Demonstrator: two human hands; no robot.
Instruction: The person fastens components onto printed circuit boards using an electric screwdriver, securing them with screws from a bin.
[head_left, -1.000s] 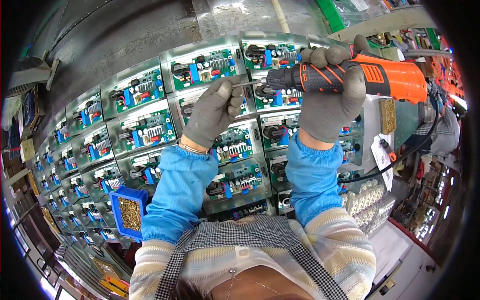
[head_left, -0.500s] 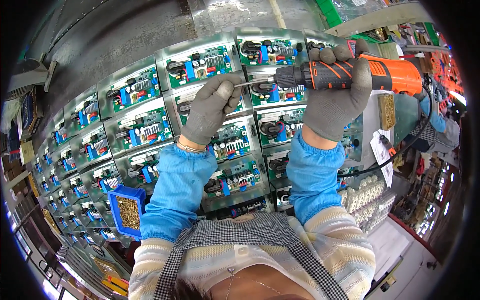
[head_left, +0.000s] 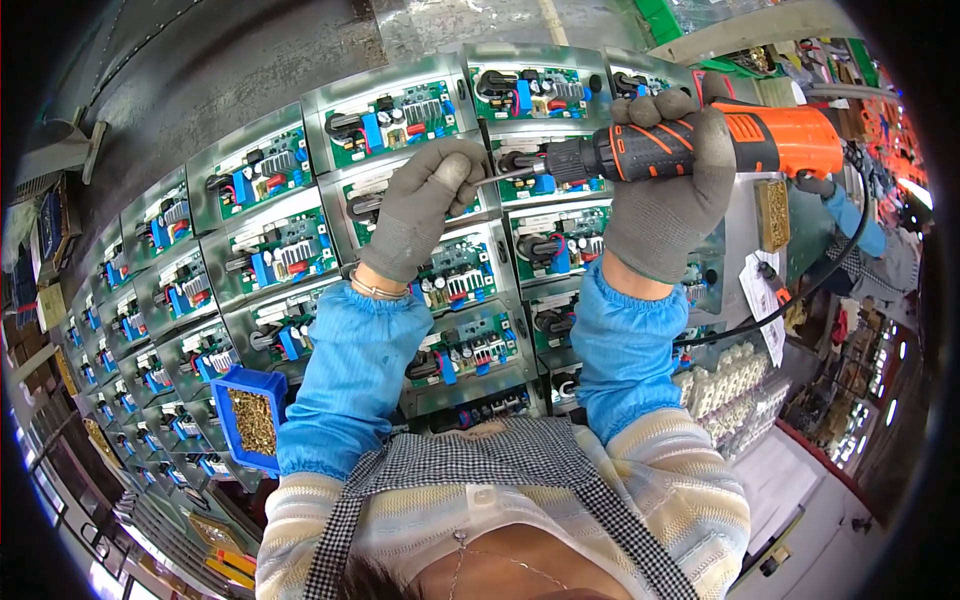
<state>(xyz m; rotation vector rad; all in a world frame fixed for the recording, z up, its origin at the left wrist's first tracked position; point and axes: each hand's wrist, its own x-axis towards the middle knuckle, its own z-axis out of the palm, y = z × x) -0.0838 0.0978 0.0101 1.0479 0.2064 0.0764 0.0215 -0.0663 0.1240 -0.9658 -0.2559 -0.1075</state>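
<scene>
My gloved right hand [head_left: 665,205] is wrapped round an orange and black electric screwdriver [head_left: 780,142], held level above rows of circuit boards. Its long metal bit [head_left: 512,175] points left. At the bit's tip, the thumb and fingers of my gloved left hand [head_left: 415,215] are pinched together. Whatever sits between those fingertips is hidden. Below both hands, green circuit boards [head_left: 462,268] with blue, red and black parts lie in grey metal housings [head_left: 470,388].
A blue bin [head_left: 222,400] of small brass-coloured pieces stands by my left sleeve. A tray of similar pieces [head_left: 772,215], a paper sheet [head_left: 757,300] and white plastic parts [head_left: 725,385] are at right. The screwdriver's black cable [head_left: 800,312] loops down there. A co-worker's sleeve [head_left: 858,215] shows beyond.
The screwdriver's front end has dipped slightly, so the bit slants down more toward my left hand. My left hand stays pinched at its tip. The view has shifted a little.
</scene>
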